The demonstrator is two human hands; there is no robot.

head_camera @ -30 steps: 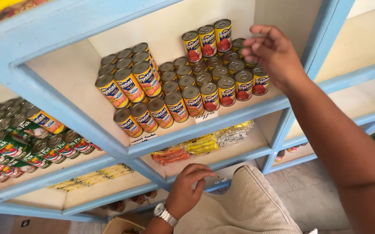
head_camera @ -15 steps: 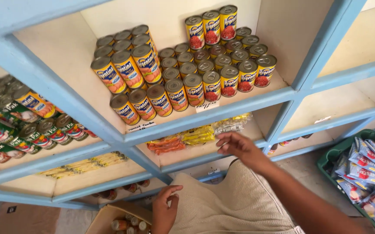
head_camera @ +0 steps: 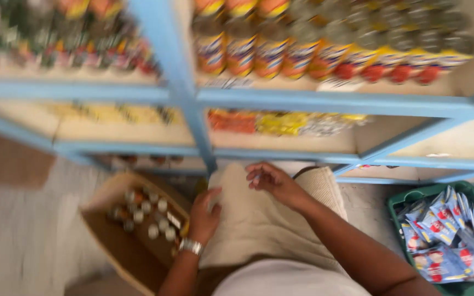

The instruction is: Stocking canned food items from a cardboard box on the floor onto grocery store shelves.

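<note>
Cans [head_camera: 149, 211], blurry, maybe silver-topped, in cardboard box [head_camera: 111, 241]; both hands' fingers loose, holding nothing.

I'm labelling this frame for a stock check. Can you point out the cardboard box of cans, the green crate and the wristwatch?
cardboard box [head_camera: 117, 248]: head view, bare inner wall.
green crate [head_camera: 412, 195]: head view, top-left rim.
wristwatch [head_camera: 191, 246]: head view, band on the left wrist.

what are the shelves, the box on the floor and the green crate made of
Shelf frame: looks like painted wood, matte light blue, with pale boards; blur leaves it open. Box of cans: brown cardboard, dull, with folded flaps. Green crate: seemingly moulded plastic, smooth rim with a slight sheen.
</note>
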